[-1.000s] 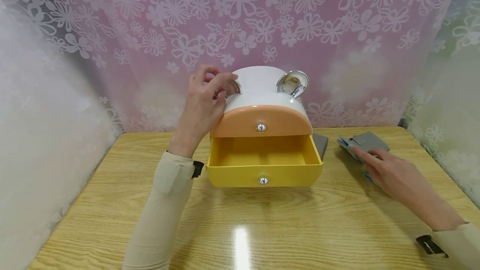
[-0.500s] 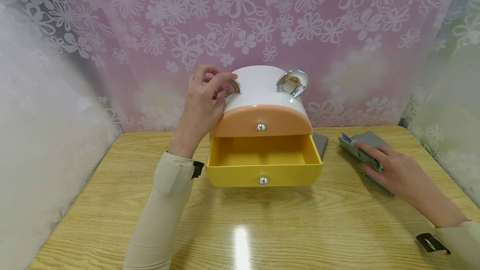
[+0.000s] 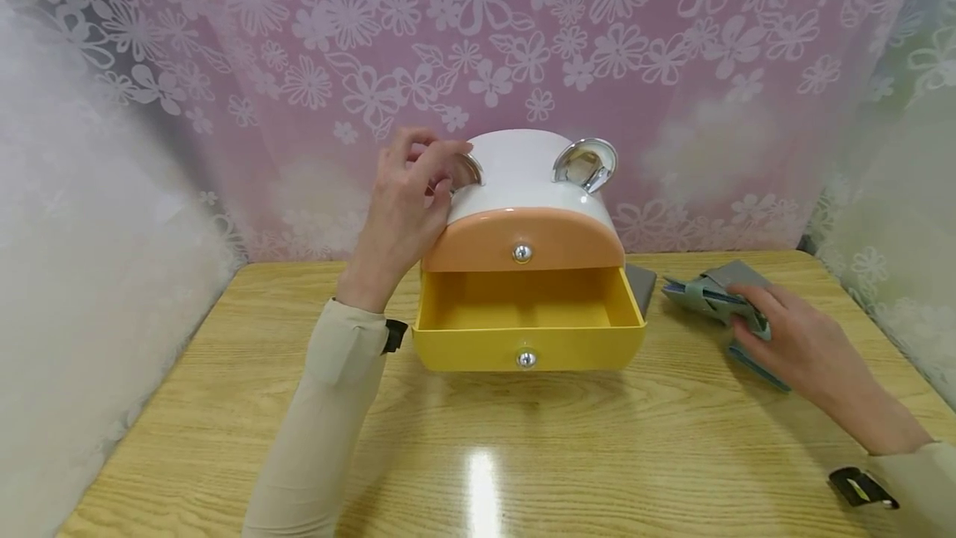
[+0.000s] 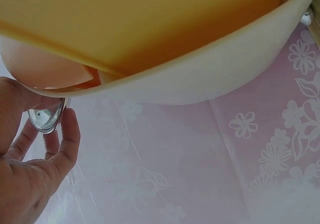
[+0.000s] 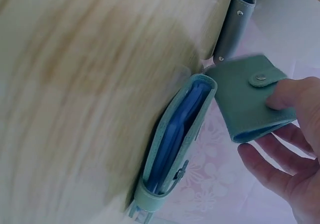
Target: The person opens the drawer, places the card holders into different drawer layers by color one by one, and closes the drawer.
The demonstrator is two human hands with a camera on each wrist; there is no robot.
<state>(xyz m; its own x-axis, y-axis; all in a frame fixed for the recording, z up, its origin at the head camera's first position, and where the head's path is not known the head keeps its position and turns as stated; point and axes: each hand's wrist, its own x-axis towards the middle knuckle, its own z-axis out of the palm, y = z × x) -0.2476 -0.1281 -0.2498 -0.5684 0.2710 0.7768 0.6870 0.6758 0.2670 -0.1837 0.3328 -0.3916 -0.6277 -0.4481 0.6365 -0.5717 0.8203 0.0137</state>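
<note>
A small storage box with a white top (image 3: 519,164), an orange upper drawer (image 3: 478,243) and a pulled-out yellow lower drawer (image 3: 463,351) stands at the back of the table. My left hand (image 3: 403,210) holds its left silver ear (image 4: 45,119) between thumb and fingers. At the right, my right hand (image 3: 807,364) pinches a green snap wallet (image 5: 250,96), thumb on one face and fingers behind. A second green wallet (image 5: 175,139), blue inside, lies on the table close by that hand. Behind the held wallet lies a grey wallet (image 3: 735,274), partly covered.
The right silver ear (image 3: 586,164) sticks up from the box. A flat grey item (image 3: 641,287) lies against the box's right side, partly hidden. Below is the wood-grain table (image 3: 418,455); a pink flowered cloth (image 3: 478,40) hangs behind.
My right hand has picked at the green wallet, tilted it and now holds it a little turned, its far end shifted left. My left hand has stayed on the ear.
</note>
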